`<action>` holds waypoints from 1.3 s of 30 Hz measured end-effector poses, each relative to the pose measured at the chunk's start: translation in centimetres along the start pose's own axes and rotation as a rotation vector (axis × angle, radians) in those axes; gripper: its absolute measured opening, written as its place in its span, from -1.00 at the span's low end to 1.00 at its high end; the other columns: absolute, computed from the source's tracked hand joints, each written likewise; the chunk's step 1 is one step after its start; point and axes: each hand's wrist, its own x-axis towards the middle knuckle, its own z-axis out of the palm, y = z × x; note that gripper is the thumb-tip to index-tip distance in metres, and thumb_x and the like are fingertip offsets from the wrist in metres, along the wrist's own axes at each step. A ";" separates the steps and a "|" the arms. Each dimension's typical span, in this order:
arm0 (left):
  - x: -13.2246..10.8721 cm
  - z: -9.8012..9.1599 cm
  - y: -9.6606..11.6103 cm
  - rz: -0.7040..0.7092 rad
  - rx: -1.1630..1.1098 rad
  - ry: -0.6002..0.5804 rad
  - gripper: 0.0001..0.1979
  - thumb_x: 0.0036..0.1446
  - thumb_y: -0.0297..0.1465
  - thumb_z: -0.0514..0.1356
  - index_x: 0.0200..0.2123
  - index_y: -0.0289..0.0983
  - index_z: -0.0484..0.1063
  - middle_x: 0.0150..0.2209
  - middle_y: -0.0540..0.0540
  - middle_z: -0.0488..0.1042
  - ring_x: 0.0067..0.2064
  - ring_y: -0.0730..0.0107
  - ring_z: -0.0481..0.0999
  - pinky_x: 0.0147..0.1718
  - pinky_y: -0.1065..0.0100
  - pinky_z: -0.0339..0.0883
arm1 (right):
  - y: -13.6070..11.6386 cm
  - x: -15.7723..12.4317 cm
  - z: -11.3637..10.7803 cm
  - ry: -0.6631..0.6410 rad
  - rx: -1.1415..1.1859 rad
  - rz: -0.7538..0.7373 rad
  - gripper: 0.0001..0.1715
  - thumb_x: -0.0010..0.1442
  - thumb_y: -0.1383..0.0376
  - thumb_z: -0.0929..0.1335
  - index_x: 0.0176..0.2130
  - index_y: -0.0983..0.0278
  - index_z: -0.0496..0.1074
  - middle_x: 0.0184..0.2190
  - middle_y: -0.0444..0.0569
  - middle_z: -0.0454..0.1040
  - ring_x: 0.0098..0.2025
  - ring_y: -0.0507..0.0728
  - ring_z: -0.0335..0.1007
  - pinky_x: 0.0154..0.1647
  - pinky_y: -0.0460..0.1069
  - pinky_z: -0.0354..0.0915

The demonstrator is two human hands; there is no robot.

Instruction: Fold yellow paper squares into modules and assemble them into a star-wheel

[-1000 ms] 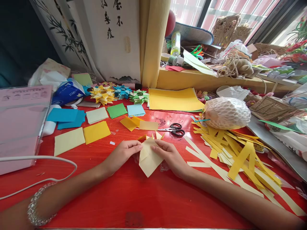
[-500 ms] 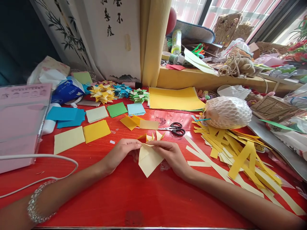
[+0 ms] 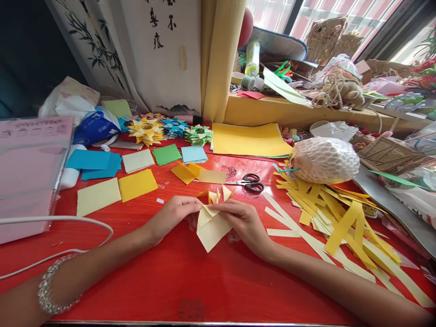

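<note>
A pale yellow sheet of paper [image 3: 211, 230], partly folded and with a pointed lower end, is held above the red table. My left hand [image 3: 177, 212] pinches its upper left edge between thumb and fingers. Across its upper right side my right hand [image 3: 242, 219] lies with the fingers pressed on a fold. Just behind the hands stand folded yellow and cream paper points [image 3: 215, 196]; how they join the sheet is hidden. Black-handled scissors [image 3: 251, 182] lie beyond my right hand, close to a small cream paper rectangle [image 3: 212, 176].
Cut yellow and cream paper strips [image 3: 344, 236] spread over the right side. Stacks of coloured paper rectangles [image 3: 138, 185] lie at left, near a white cable [image 3: 102, 222]. Folded paper stars [image 3: 146, 131] and large yellow sheets [image 3: 250, 138] are at the back. A net-wrapped round object [image 3: 327, 159] stands at right.
The sheet's upper part now shows a folded flap with a crease, where it was flatter before. My right fingers have moved slightly down over it. The camera view has shifted a little.
</note>
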 end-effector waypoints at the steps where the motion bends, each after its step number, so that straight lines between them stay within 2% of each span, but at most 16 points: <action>1: 0.0 0.0 0.0 0.008 0.016 0.002 -0.74 0.14 -0.36 0.00 -0.49 -0.33 0.37 -0.56 -0.01 0.38 -0.52 0.47 0.33 -0.48 0.42 0.22 | 0.0 0.0 0.0 -0.001 0.000 0.001 -0.69 0.17 0.39 0.25 -0.19 0.16 0.52 -0.44 -0.10 0.39 -0.43 -0.01 0.25 -0.48 -0.13 0.11; 7: 0.3 0.1 -0.3 0.015 0.100 0.050 -0.65 0.14 -0.20 0.03 -0.54 -0.32 0.34 -0.61 0.00 0.37 -0.55 0.45 0.36 -0.51 0.41 0.24 | 0.1 -0.2 0.0 -0.016 0.004 0.008 -0.70 0.18 0.39 0.25 -0.20 0.17 0.52 -0.39 -0.08 0.42 -0.39 0.01 0.29 -0.45 -0.13 0.14; 15: 0.5 0.2 -0.9 0.071 0.137 0.101 -0.70 0.12 -0.20 0.07 -0.52 -0.29 0.35 -0.61 0.07 0.34 -0.55 0.52 0.34 -0.54 0.49 0.22 | 0.1 -0.1 0.0 -0.032 -0.031 -0.022 -0.71 0.18 0.40 0.26 -0.20 0.17 0.52 -0.39 -0.09 0.41 -0.38 0.00 0.30 -0.43 -0.13 0.16; 22: 0.3 0.1 -1.1 0.086 0.341 0.194 -0.65 0.14 -0.17 0.03 -0.58 -0.27 0.26 -0.65 0.11 0.27 -0.57 0.54 0.27 -0.57 0.50 0.12 | -0.1 -0.1 0.1 -0.062 -0.081 -0.052 -0.70 0.18 0.38 0.26 -0.17 0.14 0.51 -0.39 -0.08 0.36 -0.39 -0.01 0.27 -0.44 -0.13 0.16; 27: 0.0 0.3 -0.7 0.149 0.539 0.271 -0.63 0.15 -0.16 0.00 -0.59 -0.27 0.19 -0.61 0.11 0.19 -0.53 0.54 0.18 -0.56 0.48 0.03 | -0.8 -0.1 0.1 -0.084 -0.107 -0.093 -0.74 0.14 0.37 0.28 -0.21 0.21 0.52 -0.42 -0.08 0.31 -0.39 0.00 0.24 -0.39 -0.11 0.19; 32: -0.5 0.6 -0.3 0.293 0.707 0.273 -0.67 0.19 -0.23 -0.03 -0.57 -0.26 0.20 -0.56 0.07 0.24 -0.49 0.51 0.23 -0.49 0.47 0.08 | -1.5 -0.2 0.1 -0.080 0.137 0.059 -0.78 0.14 0.20 0.30 -0.32 0.28 0.46 -0.37 -0.06 0.38 -0.31 0.03 0.30 -0.33 -0.10 0.23; 35: -0.8 0.7 -0.5 0.353 0.775 0.236 -0.69 0.21 -0.26 -0.05 -0.55 -0.25 0.21 -0.54 0.05 0.25 -0.48 0.49 0.25 -0.47 0.47 0.10 | -1.4 -0.2 0.3 -0.139 0.295 0.202 -0.74 0.12 0.15 0.30 -0.27 0.28 0.41 -0.38 -0.08 0.43 -0.35 0.03 0.31 -0.38 -0.11 0.22; 39: -0.9 0.9 -0.9 0.462 0.838 0.212 -0.72 0.21 -0.32 -0.06 -0.53 -0.25 0.22 -0.53 0.03 0.24 -0.49 0.48 0.25 -0.46 0.46 0.10 | -1.2 -0.1 0.4 -0.247 0.186 0.232 -0.63 0.12 0.09 0.28 -0.35 0.33 0.47 -0.50 -0.10 0.36 -0.48 -0.02 0.16 -0.51 -0.13 0.08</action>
